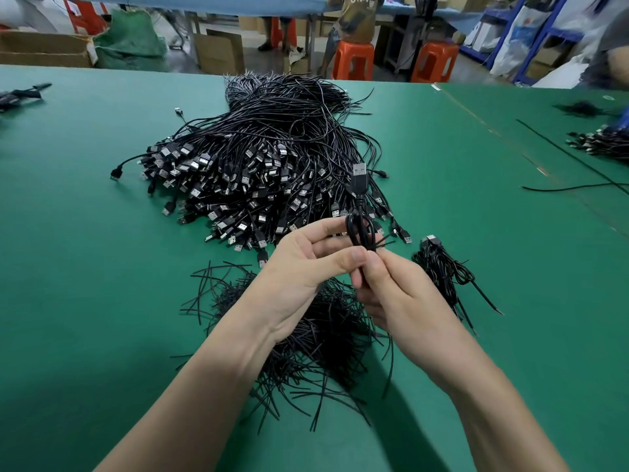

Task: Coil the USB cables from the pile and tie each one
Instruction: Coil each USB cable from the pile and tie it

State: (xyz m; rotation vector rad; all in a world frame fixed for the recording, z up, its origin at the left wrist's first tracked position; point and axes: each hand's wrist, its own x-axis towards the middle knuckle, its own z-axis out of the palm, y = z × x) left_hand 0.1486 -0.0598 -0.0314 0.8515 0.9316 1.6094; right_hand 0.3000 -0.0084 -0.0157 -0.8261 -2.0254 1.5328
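1. Takes as landmark the pile of USB cables [265, 158]: black, tangled, plugs fanned along its near side, spread across the middle of the green table [102, 267].
2. Holds one coiled cable [361, 231] in the air at the pile's near right edge, above the plugs there. Keeps its USB plug [359, 175] upright, overlapping the pile in view.
3. Grips with the left hand [306, 267]: thumb and fingers closed round the coil, palm turned toward the camera.
4. Pinches with the right hand [394, 294]: thumb and forefinger pressed together on the coil's waist, where a thin black tie [384, 241] wraps it. Leaves the tie's short ends sticking out to the right, remaining fingers curled below.
5. Brings both thumbs tip to tip, just nearer than the pile.
6. Notes a heap of loose ties [316, 338] on the table nearer than the pile, partly hidden under both wrists.
7. Notes a tied bundle [442, 270] lying just right of the pile's near right corner, plug end toward the pile, bare ends trailing away from it.
8. Notes, well to the right of the pile, one long loose cable [578, 158] and a smaller heap of cables [602, 144] at the table's right edge.
9. Notes, beyond the pile and off the table, two orange stools [354, 59], cardboard boxes [218, 52], and a person [357, 18] standing; cannot tell finer detail there.
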